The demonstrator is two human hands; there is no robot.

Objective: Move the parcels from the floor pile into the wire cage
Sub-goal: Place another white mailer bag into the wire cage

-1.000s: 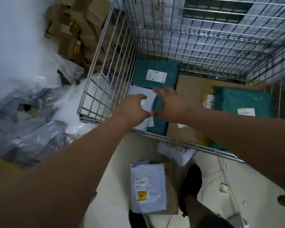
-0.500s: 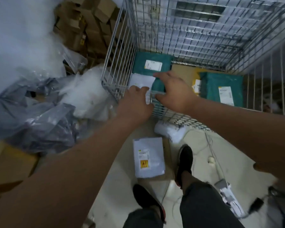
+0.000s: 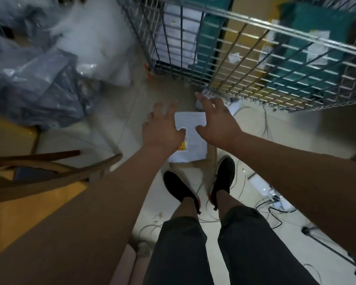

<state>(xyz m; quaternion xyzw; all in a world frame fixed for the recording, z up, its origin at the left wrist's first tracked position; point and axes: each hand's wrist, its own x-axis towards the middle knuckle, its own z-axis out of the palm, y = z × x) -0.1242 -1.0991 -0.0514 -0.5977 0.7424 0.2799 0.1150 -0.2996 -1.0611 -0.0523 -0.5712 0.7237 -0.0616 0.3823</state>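
Both hands hovered over the white parcel point(image 3: 190, 136), which lay flat on the floor just short of the wire cage point(image 3: 234, 48), outside its near wall. The left hand point(image 3: 162, 128) had its fingers point(image 3: 164, 108) spread wide over the parcel's edge. The right hand point(image 3: 216, 124) was splayed just as wide, its fingers point(image 3: 203, 99) reaching toward the cage's foot. Neither hand gripped anything, and whether the palms touched the wrapper could not be told.

The wrapper looked slick, so a loose two-sided grab could well let it slide out and drop. A smaller white packet point(image 3: 234, 105) sat right at the cage's base under those right fingertips, and it might get dragged along or nudged beneath the wire. The cage's near wall stood tall, so a low lift would likely knock the parcel against the top rail. Loose cables point(image 3: 265, 124) trailed across the floor beside the cage, close to the shoes point(image 3: 224, 173), and a step forward could catch one.
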